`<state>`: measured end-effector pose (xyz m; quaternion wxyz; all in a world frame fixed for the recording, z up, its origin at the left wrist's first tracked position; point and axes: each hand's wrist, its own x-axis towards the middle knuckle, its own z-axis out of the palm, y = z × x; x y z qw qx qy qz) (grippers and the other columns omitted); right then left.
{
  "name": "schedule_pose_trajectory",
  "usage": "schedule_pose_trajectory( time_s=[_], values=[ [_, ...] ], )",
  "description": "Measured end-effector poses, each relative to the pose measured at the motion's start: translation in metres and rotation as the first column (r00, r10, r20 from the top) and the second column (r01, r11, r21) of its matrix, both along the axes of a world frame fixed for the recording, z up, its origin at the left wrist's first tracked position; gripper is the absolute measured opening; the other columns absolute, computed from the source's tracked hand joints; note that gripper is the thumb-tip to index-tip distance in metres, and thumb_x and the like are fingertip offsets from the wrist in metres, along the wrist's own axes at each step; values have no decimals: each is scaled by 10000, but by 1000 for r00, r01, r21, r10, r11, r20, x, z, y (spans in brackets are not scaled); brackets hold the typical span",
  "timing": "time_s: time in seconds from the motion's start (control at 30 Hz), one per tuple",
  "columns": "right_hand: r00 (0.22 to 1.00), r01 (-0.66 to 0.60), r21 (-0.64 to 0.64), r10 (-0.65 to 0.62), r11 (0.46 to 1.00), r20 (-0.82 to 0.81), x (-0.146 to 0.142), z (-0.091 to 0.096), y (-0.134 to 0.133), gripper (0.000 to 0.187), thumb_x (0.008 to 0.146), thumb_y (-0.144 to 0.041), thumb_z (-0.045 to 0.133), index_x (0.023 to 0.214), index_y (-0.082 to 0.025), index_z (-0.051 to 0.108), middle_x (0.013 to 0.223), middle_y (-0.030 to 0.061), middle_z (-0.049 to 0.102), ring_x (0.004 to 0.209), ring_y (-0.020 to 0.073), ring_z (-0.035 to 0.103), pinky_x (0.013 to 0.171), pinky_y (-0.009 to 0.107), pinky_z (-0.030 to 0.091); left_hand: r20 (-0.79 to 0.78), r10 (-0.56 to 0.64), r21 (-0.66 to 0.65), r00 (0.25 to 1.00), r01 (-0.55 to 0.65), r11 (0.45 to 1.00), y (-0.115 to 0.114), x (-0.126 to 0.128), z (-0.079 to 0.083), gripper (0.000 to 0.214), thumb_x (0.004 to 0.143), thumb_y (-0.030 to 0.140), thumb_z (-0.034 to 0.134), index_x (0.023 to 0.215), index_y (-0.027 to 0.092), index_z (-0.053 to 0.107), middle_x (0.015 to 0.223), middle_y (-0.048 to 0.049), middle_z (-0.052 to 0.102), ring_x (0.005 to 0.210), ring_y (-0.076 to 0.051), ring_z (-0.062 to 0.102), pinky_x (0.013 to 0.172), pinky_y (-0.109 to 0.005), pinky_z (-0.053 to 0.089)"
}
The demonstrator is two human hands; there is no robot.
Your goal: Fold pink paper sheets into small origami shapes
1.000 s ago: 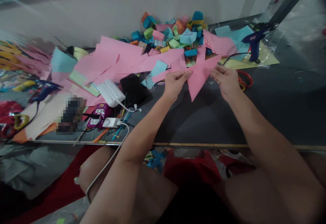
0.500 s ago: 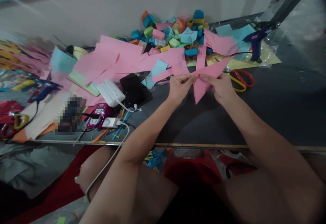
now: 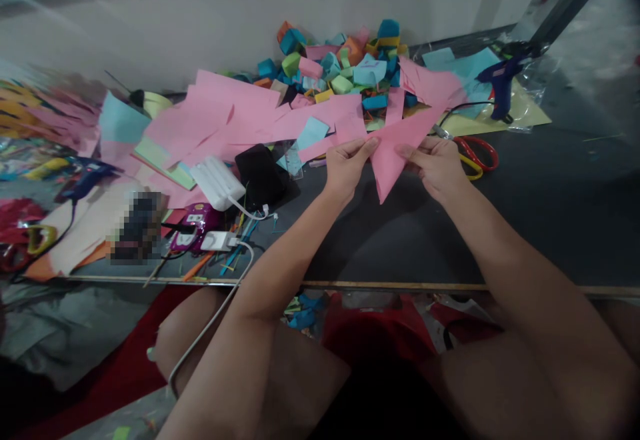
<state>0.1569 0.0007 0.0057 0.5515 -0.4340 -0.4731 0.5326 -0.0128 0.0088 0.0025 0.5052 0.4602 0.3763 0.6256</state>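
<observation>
A folded piece of pink paper (image 3: 393, 150) with pointed ends is held above the dark table (image 3: 550, 207). My left hand (image 3: 346, 168) pinches its left corner between thumb and fingers. On the other side my right hand (image 3: 436, 165) grips the paper's right part, thumb in front and fingers partly hidden behind. One point hangs down between the hands, and another reaches up to the right. Scissors (image 3: 477, 155) with red and yellow handles lie just beyond my right hand.
Colourful folded paper pieces (image 3: 345, 67) are heaped against the wall. Pink sheets (image 3: 225, 110) spread to the left. A blue glue gun (image 3: 503, 87) stands at the back right, another glue gun (image 3: 87, 177) at left. A white charger (image 3: 217, 183), black pouch (image 3: 260, 173) and purple power strip (image 3: 195, 227) lie left.
My hands have moved apart along the pink paper, left hand to the left and right hand slightly right. The paper's middle now shows between them, and its upper tip has shifted left.
</observation>
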Motion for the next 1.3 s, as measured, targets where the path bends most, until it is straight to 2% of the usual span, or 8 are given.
schedule_pose_trajectory(
  time_s=[0.13, 0.27, 0.47, 0.63, 0.8, 0.93, 1.07, 1.3],
  values=[
    [999, -37, -15, 37, 999, -25, 1, 1, -1, 387, 585, -405, 953, 890, -236, 785, 1000, 50, 815, 993, 276, 770, 903, 486, 653, 36, -2, -28, 999, 3, 1000, 3, -2, -2, 263, 664, 411, 932, 631, 209, 767, 679, 21, 705, 709, -99, 625, 697, -239, 539],
    [999, -36, -57, 34, 998, -31, 1, -1, 0, 354, 590, -389, 951, 859, -233, 783, 929, 44, 811, 890, 248, 777, 903, 490, 657, 102, 17, -75, 995, -10, 997, 6, -5, -3, 218, 709, 353, 916, 653, 208, 762, 706, 19, 712, 816, -130, 682, 755, -258, 564],
    [995, 91, 23, -92, 996, 27, -1, -5, 1, 322, 581, -383, 956, 789, -236, 759, 873, 36, 798, 854, 232, 768, 904, 478, 648, 130, 22, -85, 991, -11, 996, 9, -5, -6, 174, 728, 312, 903, 697, 203, 771, 769, 19, 738, 880, -140, 704, 793, -267, 582],
    [994, -56, -28, 58, 998, 89, -5, -4, -3, 355, 509, -427, 982, 723, -225, 785, 832, 43, 797, 839, 235, 764, 820, 411, 650, 156, 39, -88, 987, -25, 996, 12, -4, -10, 183, 743, 340, 897, 747, 198, 782, 812, 9, 748, 912, -158, 726, 808, -297, 606],
    [989, -40, -3, 40, 999, 141, -11, -2, -8, 360, 496, -496, 976, 659, -239, 785, 735, 24, 775, 772, 218, 747, 780, 381, 638, 204, 61, -109, 977, -40, 993, 16, -7, -13, 231, 724, 369, 914, 805, 192, 789, 888, -24, 769, 1079, -229, 730, 892, -373, 624],
    [976, -132, -61, 140, 989, 168, -15, 1, -13, 370, 500, -512, 975, 646, -226, 790, 710, 29, 769, 708, 195, 726, 734, 354, 628, 235, 65, -125, 970, -36, 992, 17, -8, -14, 201, 737, 341, 906, 788, 186, 789, 874, -18, 772, 1036, -206, 740, 888, -344, 619],
    [967, -155, -72, 166, 985, 193, -18, 0, -16, 372, 494, -504, 979, 656, -220, 800, 680, 31, 757, 631, 161, 687, 684, 327, 610, 255, 76, -148, 964, -39, 988, 19, -9, -16, 133, 771, 282, 879, 785, 183, 792, 869, -14, 773, 1011, -192, 742, 881, -330, 610],
    [945, -222, -122, 245, 967, 217, -24, -2, -19, 391, 450, -466, 990, 647, -196, 788, 649, 50, 745, 557, 143, 640, 578, 311, 571, 232, 114, -147, 966, -81, 986, 22, -11, -17, 182, 772, 342, 879, 796, 193, 776, 877, -27, 763, 1040, -212, 735, 843, -323, 605]
  ],
)
